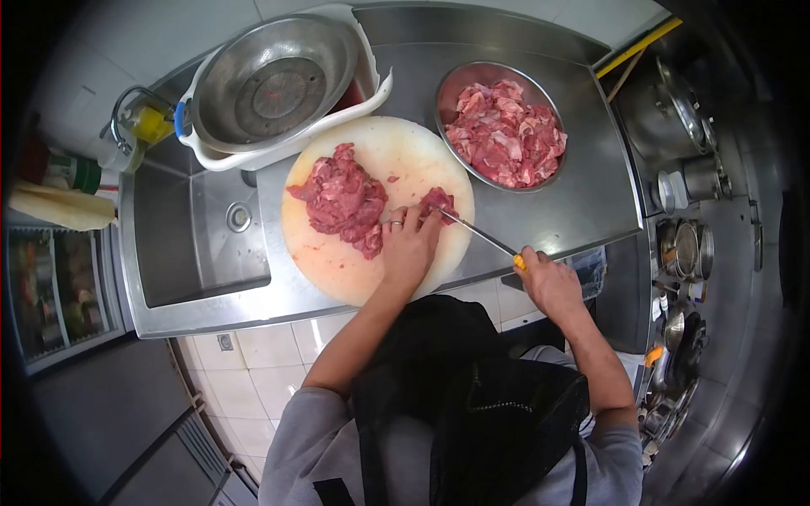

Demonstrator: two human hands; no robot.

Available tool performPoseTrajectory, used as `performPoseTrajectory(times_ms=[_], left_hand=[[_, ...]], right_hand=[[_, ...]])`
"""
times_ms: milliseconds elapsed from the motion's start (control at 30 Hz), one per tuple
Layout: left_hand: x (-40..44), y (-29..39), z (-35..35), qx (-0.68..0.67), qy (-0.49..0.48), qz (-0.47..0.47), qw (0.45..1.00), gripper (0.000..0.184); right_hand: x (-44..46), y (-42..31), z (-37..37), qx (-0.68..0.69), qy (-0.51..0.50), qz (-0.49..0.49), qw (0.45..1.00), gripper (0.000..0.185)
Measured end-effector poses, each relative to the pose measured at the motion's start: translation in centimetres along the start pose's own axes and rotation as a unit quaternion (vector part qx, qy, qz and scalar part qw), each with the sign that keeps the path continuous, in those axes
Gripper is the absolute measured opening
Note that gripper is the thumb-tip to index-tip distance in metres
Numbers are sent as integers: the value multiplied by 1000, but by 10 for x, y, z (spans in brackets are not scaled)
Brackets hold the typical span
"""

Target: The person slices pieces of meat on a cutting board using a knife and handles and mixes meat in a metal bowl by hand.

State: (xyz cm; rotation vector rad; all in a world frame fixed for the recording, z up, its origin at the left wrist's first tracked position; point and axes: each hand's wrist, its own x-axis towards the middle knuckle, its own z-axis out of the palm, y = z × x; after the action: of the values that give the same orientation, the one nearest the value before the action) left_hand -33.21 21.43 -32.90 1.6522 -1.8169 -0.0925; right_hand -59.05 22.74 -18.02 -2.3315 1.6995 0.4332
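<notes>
From where I stood, a glass-fronted cabinet (63,287) was at the far left, and beside it a steel sink (190,261) was set into the table (561,223). A curved faucet (118,126) rose at the sink's back corner, with a yellow bottle (153,125) near it. Next came a white tub (257,157), and a wide steel pan (283,88) rested tilted across its top.

A round cutting board (325,263) lay in front of the tub. On its left half sat a large heap of raw red meat (344,198). Just right of the heap, the person's left hand (409,251), a ring on one finger, reached over the board; its fingers lay close together, slightly bent, their tips at the edge of a smaller meat piece (437,201). Whether they pinched it or only pressed on it, I could not tell. The tip of a knife (485,234) met that same piece, its blade slanting out beyond the board.

Behind the blade, just beside the board, stood a steel bowl (460,86) full of cut meat (510,135). The right hand (553,287) had its fingers wrapped around the knife's yellow handle, near the table's front edge. Farther right, pots (666,105) crowded a dim corner.
</notes>
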Motion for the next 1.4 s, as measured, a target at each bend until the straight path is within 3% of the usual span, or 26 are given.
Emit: performPoseTrajectory(times_ms=[200,267,400,467,600,700,767,867,1000,1100,1167,1200,1267,1300,1367,1400], left_hand=[[-2,3,-2,47,6,1,999,28],[-3,1,-5,42,-42,-11,998,27],[-7,-8,-8,27,-47,-8,998,25],[-7,-9,-8,7,-4,1,1000,21],[-7,-11,-16,-8,-21,9,1000,18],[-3,-20,-22,-127,-13,15,992,17],[6,-22,-33,-224,-58,-80,970,28],[33,-25,-40,-201,5,-77,977,38],[77,-35,-32,-212,19,-55,976,52],[93,-33,-23,-188,-51,17,981,56],[94,-38,-4,-56,-154,72,984,44],[101,-41,1,-53,-156,75,984,44],[116,-46,6,-89,-294,46,950,20],[118,-48,5,-85,-297,45,950,20],[126,-49,-5,-242,-271,-44,930,13],[132,-48,-13,-235,-274,-43,932,13]], right_hand=[[41,5,13,-30,22,-35,999,28],[53,7,14,-24,30,-52,998,28],[52,22,8,-24,-4,-25,999,30],[47,35,8,-30,-19,-1,999,31],[44,38,6,75,-14,-57,995,37],[41,27,-6,135,-6,-67,989,39],[40,27,-8,159,-3,-57,986,40],[40,30,-10,206,3,-53,977,39],[37,32,-6,243,25,-35,969,44],[32,37,-6,260,47,-17,964,46],[25,37,-8,277,57,-13,959,47],[19,35,-13,285,56,-5,957,47],[9,36,-8,297,53,3,953,46],[3,40,1,297,41,4,954,46],[-10,45,12,303,31,2,953,46],[-18,45,15,320,8,-14,947,46]])
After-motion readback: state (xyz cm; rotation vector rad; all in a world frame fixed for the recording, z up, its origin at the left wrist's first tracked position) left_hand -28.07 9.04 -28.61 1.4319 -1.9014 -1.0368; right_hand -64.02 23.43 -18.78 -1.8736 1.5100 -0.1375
